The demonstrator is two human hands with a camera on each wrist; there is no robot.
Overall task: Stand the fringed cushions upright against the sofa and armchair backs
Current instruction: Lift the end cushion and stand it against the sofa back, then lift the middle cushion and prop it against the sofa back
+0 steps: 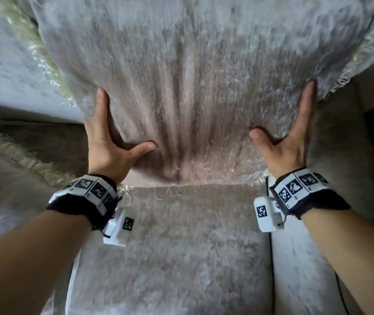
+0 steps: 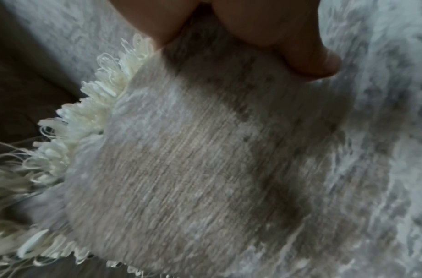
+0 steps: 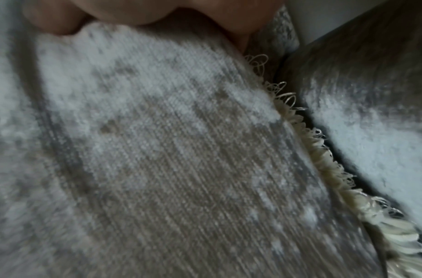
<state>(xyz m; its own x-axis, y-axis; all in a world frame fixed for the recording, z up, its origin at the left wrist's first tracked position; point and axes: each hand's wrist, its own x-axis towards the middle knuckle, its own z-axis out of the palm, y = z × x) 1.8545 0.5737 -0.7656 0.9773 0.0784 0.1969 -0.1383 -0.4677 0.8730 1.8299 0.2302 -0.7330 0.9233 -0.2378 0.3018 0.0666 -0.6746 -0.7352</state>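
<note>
Cushion [image 1: 193,87]: upper centre of frame, standing on seat [image 1: 170,246], lower edge touching it.
Left hand [image 1: 106,146]: splayed flat on lower-left face.
Right hand [image 1: 290,142]: same, lower right.
Why: likely pressing it upright against the back.

Both bare forearms reach forward, each wrist wearing a black band. The left hand [image 1: 104,142] and right hand [image 1: 293,142] lie flat with fingers straight and thumbs spread inward, the 2 well apart.
</note>
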